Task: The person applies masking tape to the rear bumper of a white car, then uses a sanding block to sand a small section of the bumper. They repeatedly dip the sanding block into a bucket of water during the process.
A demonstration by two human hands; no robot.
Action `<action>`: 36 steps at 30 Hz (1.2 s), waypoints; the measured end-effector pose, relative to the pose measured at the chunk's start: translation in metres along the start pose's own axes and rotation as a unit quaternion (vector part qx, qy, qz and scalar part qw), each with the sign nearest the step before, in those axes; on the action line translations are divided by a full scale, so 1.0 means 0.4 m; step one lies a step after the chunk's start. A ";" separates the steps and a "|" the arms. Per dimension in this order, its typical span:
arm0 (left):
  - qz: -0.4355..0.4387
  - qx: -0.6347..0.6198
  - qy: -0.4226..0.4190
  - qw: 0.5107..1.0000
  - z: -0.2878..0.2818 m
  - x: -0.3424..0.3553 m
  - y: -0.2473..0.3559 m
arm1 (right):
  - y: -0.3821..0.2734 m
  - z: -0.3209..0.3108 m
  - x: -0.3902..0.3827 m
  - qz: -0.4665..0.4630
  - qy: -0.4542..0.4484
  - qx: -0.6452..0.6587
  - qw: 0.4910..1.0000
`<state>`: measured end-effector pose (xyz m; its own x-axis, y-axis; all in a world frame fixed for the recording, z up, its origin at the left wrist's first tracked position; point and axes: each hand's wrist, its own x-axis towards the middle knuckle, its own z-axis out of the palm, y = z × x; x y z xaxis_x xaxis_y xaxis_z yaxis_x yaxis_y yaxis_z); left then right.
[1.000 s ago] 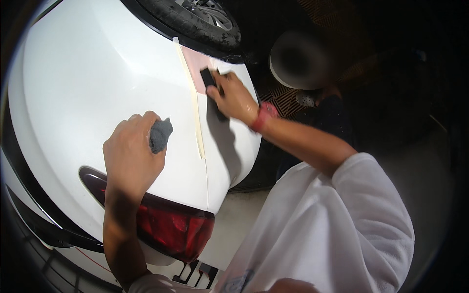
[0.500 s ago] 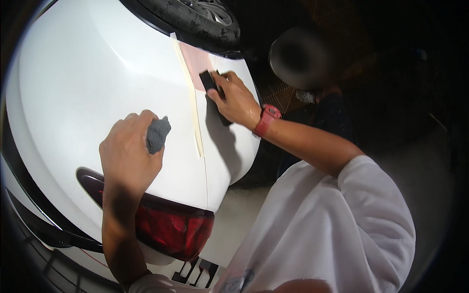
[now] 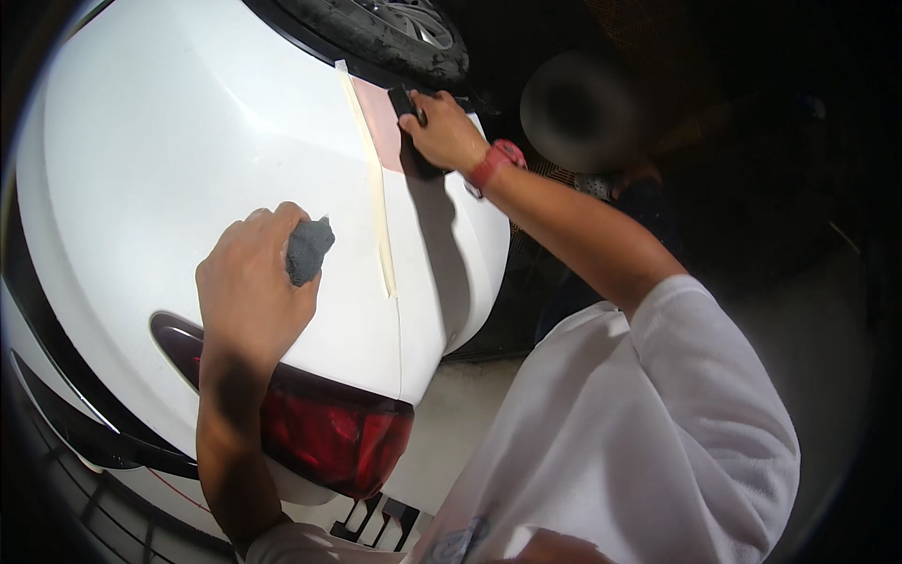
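My left hand (image 3: 249, 287) is closed round a crumpled dark grey scuff pad (image 3: 309, 251) and rests against the white car body (image 3: 160, 169), above the red tail light (image 3: 324, 437). My right hand (image 3: 449, 132) grips a black sanding block (image 3: 401, 101) against the panel edge near the wheel. Beside the block lies a pinkish patch (image 3: 378, 117) on the paint. Along the patch's left side runs a strip of cream masking tape (image 3: 373, 183). The underside of the block is hidden, and my right fingers curl over its top.
A black tyre (image 3: 399, 42) with a silver rim sits in its arch just beyond my right hand. A person's shoe (image 3: 594, 186) shows in the dark area at right. Below the tail light are several dark slots (image 3: 399, 522) near the pale floor.
My right hand has slid the sanding block away from me, up toward the wheel, uncovering more of the pink patch. My left hand and its pad stay nearly in place.
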<state>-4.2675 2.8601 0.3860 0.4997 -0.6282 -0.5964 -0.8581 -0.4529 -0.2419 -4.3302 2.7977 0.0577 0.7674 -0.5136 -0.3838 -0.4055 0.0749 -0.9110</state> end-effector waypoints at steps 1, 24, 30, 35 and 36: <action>0.001 0.000 0.003 1.000 -0.001 0.004 0.004 | 0.017 0.008 0.036 0.004 0.015 -0.014 1.000; 0.001 -0.003 -0.002 1.000 -0.004 0.007 -0.007 | -0.099 -0.007 0.021 -0.005 0.009 -0.026 1.000; -0.007 -0.001 -0.008 1.000 0.012 -0.010 -0.013 | -0.068 -0.003 -0.287 -0.101 -0.017 -0.005 0.995; 0.012 -0.005 0.005 1.000 -0.006 0.003 -0.003 | -0.004 0.015 -0.042 -0.041 0.021 -0.007 0.999; 0.007 -0.002 0.002 1.000 -0.002 0.004 -0.008 | -0.004 0.019 -0.041 -0.026 0.005 -0.009 1.000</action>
<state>-4.2640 2.8601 0.3865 0.4884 -0.6372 -0.5962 -0.8645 -0.4462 -0.2314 -4.3382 2.8126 0.0643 0.7830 -0.5247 -0.3339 -0.3738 0.0321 -0.9270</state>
